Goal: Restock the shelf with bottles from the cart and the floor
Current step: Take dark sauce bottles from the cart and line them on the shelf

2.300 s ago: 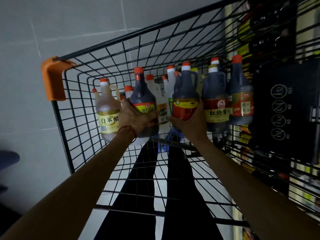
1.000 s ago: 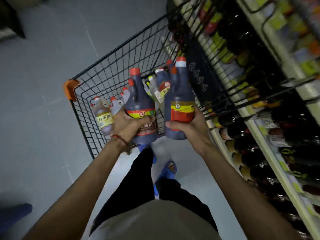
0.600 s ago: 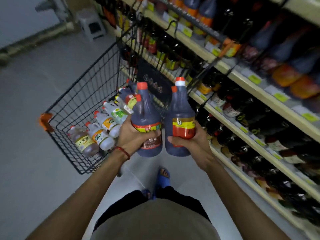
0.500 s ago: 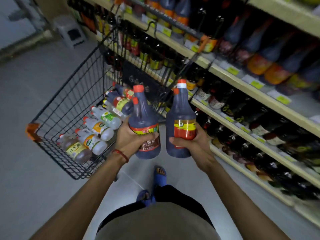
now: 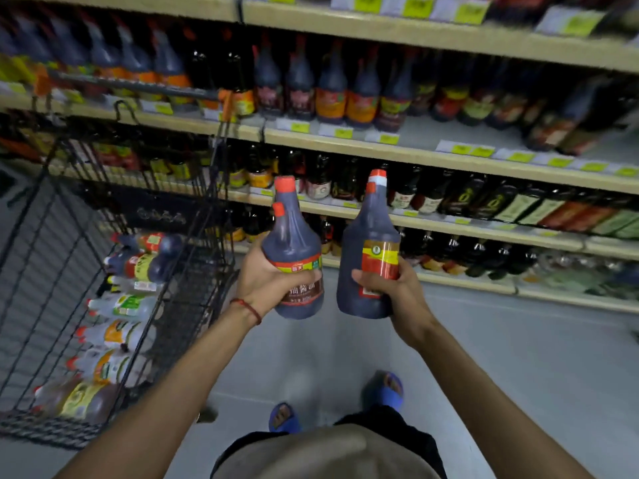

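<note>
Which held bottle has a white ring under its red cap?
The yellow-and-red-labelled bottle in the right hand; the left hand's soy sauce bottle has a plain red cap.

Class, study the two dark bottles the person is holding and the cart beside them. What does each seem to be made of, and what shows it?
Left bottle and right bottle: likely smooth plastic with a soft sheen, dark liquid showing through; red caps look plastic, labels glossy. Glass cannot be ruled out. Cart: thin black wire grid, probably coated metal.
</note>
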Demonstrator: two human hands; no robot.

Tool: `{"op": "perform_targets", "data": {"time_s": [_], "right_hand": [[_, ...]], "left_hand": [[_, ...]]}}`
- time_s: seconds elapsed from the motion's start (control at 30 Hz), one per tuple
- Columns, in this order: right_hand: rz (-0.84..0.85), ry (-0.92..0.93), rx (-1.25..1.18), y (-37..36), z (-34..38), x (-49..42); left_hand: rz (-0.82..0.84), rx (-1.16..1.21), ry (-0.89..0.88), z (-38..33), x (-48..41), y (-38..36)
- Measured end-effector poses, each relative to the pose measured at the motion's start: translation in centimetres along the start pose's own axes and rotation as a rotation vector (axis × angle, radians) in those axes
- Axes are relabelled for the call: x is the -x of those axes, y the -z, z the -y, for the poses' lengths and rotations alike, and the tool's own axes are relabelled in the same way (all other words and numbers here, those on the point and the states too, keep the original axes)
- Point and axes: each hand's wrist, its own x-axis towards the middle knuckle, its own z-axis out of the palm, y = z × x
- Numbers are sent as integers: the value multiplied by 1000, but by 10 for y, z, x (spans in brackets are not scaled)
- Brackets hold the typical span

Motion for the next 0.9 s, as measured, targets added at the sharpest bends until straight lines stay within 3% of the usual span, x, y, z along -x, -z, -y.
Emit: {"op": "perform_targets", "data": {"time_s": [0.27, 0.53, 0.9], "right_hand": [[-69, 64, 52, 136, 25, -21], [-109, 132, 181, 261, 62, -58], [-147, 180, 230, 314, 93, -118]], "left_hand": [[30, -240, -37, -47, -22, -139], [-26, -216, -27, -78, -36, -272], [-32, -347, -52, -107, -101, -331]]}}
